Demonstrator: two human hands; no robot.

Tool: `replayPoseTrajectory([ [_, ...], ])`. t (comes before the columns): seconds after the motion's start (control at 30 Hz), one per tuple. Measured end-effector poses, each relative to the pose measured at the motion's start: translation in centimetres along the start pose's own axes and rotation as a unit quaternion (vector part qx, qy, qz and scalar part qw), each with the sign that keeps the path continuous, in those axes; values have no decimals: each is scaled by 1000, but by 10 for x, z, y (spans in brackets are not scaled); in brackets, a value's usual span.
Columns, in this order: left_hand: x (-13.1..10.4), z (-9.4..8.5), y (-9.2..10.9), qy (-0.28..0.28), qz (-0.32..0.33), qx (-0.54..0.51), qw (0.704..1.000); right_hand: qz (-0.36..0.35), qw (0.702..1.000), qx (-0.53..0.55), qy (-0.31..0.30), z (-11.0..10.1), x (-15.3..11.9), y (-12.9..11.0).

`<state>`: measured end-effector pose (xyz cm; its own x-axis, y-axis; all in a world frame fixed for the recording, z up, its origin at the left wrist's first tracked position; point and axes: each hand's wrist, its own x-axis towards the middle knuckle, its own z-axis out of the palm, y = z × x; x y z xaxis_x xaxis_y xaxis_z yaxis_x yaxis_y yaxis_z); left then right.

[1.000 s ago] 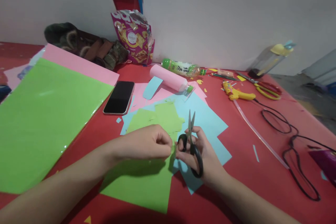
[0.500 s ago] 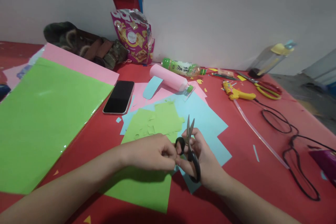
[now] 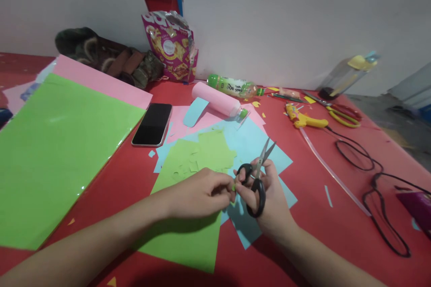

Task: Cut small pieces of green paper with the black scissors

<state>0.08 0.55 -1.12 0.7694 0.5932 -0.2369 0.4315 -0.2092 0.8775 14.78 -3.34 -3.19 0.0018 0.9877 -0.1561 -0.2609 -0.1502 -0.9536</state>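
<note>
One small green scrap (image 3: 233, 187) sits where the fingertips of the left hand (image 3: 204, 195) and the right hand (image 3: 274, 204) meet, above the edge between the green sheet (image 3: 186, 240) and the blue paper (image 3: 249, 134). The left thumb and fingers are closed in a pinch on it, and the right fingertips come up against it too; how the hold is shared is hidden. The right hand also grips the black-handled scissors (image 3: 260, 161), fingers about the loops, blades slightly parted and pointing up and away from the left hand. The scrap should be very light, thin and easily creased or torn, so a gentle hold at its margin suits it, flat between thumb and fingertip. The scissors look rigid and light, probably slick on the metal, and are best held by the loops, clear of the edges. More loose cuttings (image 3: 194, 166) lie on the green sheet and would likely scatter at a brush of the wrist
</note>
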Motion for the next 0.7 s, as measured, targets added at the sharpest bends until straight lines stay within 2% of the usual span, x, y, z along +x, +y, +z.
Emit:
replayPoseTrajectory([
  [0.17,1,2,3,29,7,4,1000,-12,1000,-11,4,1,-1,-1],
  [0.43,3,5,-2,39,10,16,999,-18,1000,-17,-5,1,0,-1],
  [0.57,3,1,-2,49,3,23,999,-2,1000,-22,-14,0,0,0],
  [0.7,2,-6,-2,85,-7,5,996,19,999,-15,-46,-2,-3,3],
])
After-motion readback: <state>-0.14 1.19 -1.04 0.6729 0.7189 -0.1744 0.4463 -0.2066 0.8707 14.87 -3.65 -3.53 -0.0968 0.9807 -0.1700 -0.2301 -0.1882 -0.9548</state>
